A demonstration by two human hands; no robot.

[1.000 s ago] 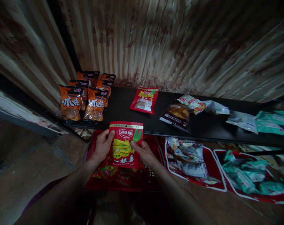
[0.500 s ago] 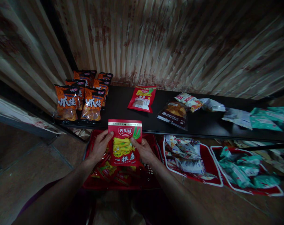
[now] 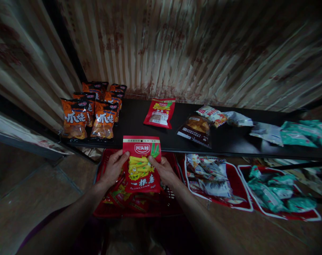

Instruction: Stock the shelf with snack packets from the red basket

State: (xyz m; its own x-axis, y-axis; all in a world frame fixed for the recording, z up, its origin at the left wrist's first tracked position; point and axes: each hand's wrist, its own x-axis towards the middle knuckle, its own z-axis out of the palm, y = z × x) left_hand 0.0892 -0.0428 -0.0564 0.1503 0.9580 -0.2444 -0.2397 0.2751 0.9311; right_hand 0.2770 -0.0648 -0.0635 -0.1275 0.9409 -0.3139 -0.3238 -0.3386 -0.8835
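A red snack bag (image 3: 142, 166) with a pale top strip and yellow sticks printed on it is held upright, front towards me. My left hand (image 3: 115, 165) grips its left edge, thumb on the front. On the right edge, my right hand (image 3: 163, 169) grips it the same way; the fingers behind the bag are hidden. Below is a red basket (image 3: 166, 209) with more red bags (image 3: 121, 196) inside. One similar red bag (image 3: 160, 113) lies on the black shelf (image 3: 131, 120) beyond my hands.
Several orange bags (image 3: 102, 120) stand at the shelf's left end. A brown bag (image 3: 195, 130), white bags (image 3: 238, 119) and teal bags (image 3: 296, 134) lie to the right. Two more baskets, one with white-blue packets (image 3: 214, 180), one with teal packets (image 3: 270, 194), sit below.
The view has shifted slightly. Both hands still hold the red bag, whose lower part has tipped a little further down in view.
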